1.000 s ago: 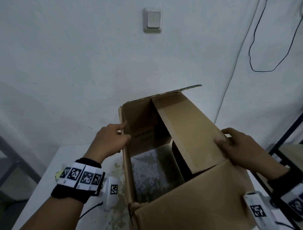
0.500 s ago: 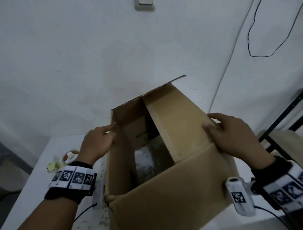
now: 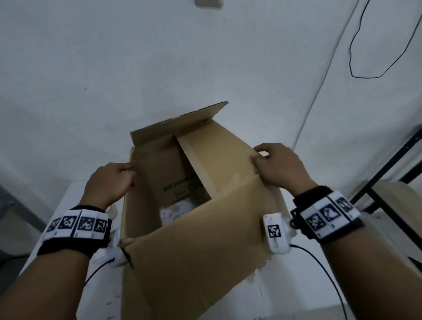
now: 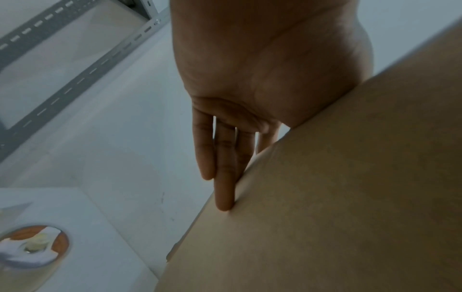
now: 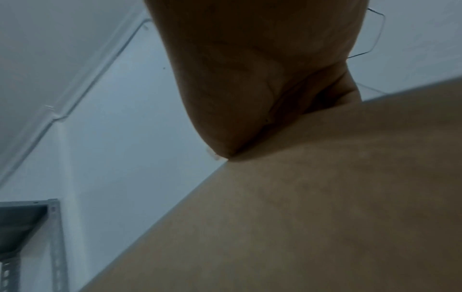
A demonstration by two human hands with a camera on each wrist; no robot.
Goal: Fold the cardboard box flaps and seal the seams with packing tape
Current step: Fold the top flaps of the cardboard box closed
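A brown cardboard box [image 3: 194,262] stands open on the white table [image 3: 68,205]. Its right flap [image 3: 219,157] slopes inward over the opening, and the far flap [image 3: 173,128] stands up. My right hand [image 3: 258,153] grips the right flap's outer edge, thumb on top and fingers curled over it. My left hand [image 3: 131,173] holds the top of the box's left side, thumb at the edge. In the left wrist view its fingers [image 4: 225,177] lie straight down the outer cardboard [image 4: 337,197]. A tape roll [image 4: 32,249] lies on the table to the left of the box.
A dark metal rack with a wooden board [image 3: 388,182] stands close on the right. A grey slotted rack [image 4: 62,59] stands to the left. On the white wall behind are a loose black cable [image 3: 365,68] and a light switch [image 3: 209,2].
My right hand has pushed the right flap further in and down over the opening. The left hand has stayed on the box's left side. The tape roll has come into sight.
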